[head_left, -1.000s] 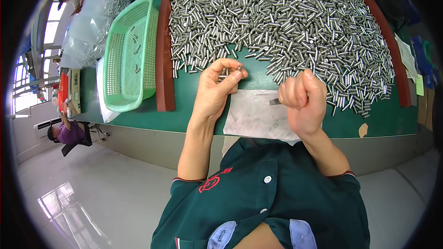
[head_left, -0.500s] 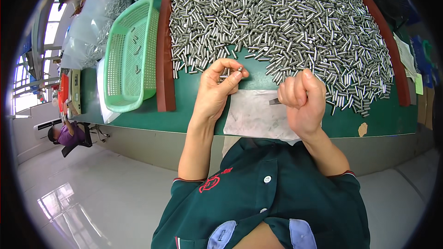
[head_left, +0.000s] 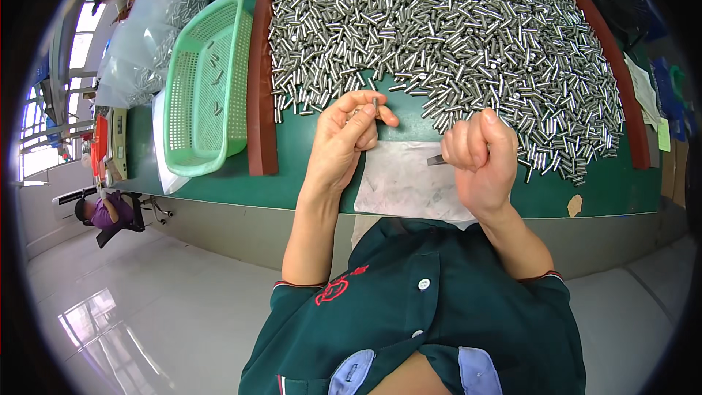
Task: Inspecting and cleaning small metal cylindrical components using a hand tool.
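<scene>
Between the thumb and fingers of my left hand [head_left: 338,139] is a small metal pin [head_left: 376,105], its length showing above the thumb tip. Curled fingers hide whatever else lies in that palm. My right hand [head_left: 482,161] is closed in a fist around a dark, flat-ended tool [head_left: 436,160]; only its tip sticks out on the left, so its kind stays hidden. A large spread of loose metal pins [head_left: 446,36] covers the bench just beyond both hands. Under and between them lies a smudged white cloth [head_left: 409,183].
Red-brown bars [head_left: 263,102] border the pins left and right. Left of them stands a green plastic basket [head_left: 238,113] with several pins inside. Clear bags of pins [head_left: 135,51] and a scale [head_left: 119,143] are farther left. A person [head_left: 110,211] sits at far left.
The pin in my left hand has turned from end-on to lengthwise, and the fingers have shifted. Pins seen in that palm earlier are now hidden. My right hand stays in place.
</scene>
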The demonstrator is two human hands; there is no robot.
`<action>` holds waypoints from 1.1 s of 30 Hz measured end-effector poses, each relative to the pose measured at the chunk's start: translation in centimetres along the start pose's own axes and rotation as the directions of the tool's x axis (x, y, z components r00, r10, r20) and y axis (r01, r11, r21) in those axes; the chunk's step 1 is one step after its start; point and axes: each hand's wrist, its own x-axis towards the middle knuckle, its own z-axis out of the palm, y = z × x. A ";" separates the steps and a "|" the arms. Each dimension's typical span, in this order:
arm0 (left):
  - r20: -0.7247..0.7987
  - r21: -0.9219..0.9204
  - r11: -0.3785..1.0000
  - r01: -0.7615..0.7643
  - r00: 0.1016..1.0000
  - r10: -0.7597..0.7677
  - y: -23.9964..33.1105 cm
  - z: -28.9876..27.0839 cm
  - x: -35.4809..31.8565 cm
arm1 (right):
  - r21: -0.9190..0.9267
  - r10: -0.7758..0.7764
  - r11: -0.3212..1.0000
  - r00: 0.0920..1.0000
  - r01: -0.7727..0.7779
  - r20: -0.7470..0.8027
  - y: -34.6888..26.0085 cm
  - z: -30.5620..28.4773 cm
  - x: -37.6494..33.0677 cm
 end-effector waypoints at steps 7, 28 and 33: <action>0.008 0.042 0.999 -0.022 1.000 0.021 -0.2 0.0 0.1 | -0.038 -0.020 0.999 1.000 0.021 0.011 0.1 0.0 0.0; 0.272 0.955 0.089 -0.284 0.954 0.127 -1.2 4.8 -3.9 | 0.027 0.000 1.000 1.000 0.000 -0.023 0.2 -0.2 0.0; 0.213 0.976 0.021 -0.217 0.971 0.111 -1.3 4.9 -4.2 | 0.131 -0.002 0.991 1.000 0.005 -0.026 0.2 -0.4 0.2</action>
